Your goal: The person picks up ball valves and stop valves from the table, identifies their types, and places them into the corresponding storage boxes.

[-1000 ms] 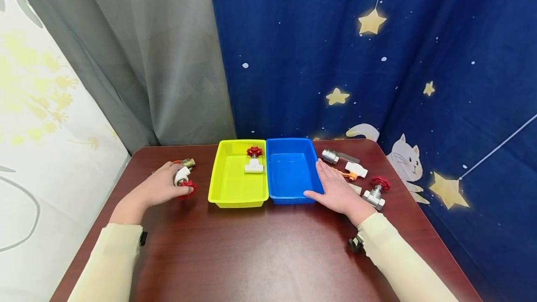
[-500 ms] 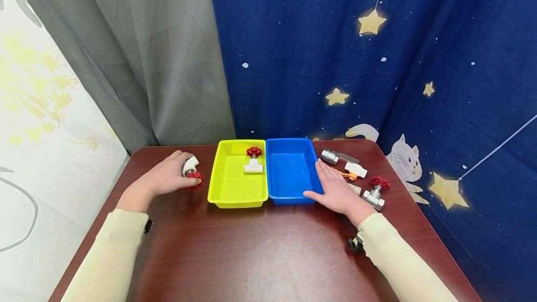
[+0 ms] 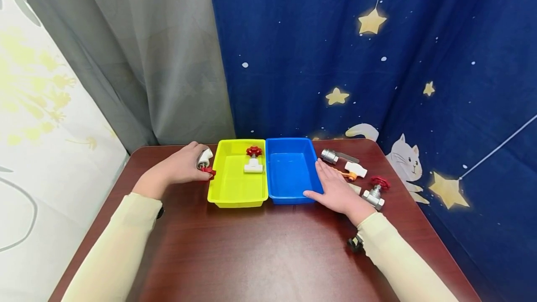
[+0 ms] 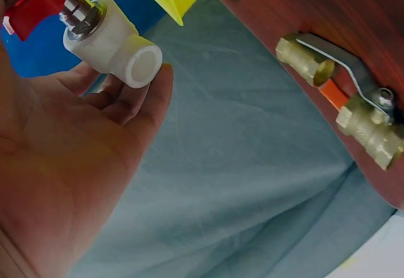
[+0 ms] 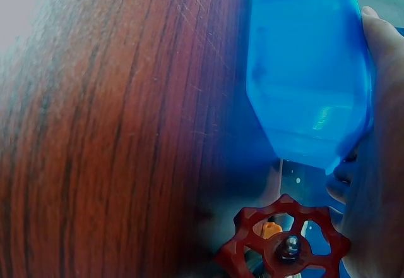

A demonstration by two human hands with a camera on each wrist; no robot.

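Valve (image 4: pixel 104 41) sits pinched in your left hand (image 3: pixel 182 166) near the yellow tray (image 3: pixel 228 185); your straight-fingered right hand (image 3: pixel 339 191) touches the blue tray (image 3: pixel 291 169), apparently to steady it

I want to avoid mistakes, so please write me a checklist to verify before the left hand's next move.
1. Left hand grips white plastic valve with red handle: ok.
2. Grip firmness: cannot tell.
3. Held valve fully inside yellow-green rectangular plastic tray: not ok, at its left rim.
4. Space in this tray: ok, beside white T-shaped plastic valve with red handwheel.
5. Right hand touches blue rectangular plastic tray: ok.
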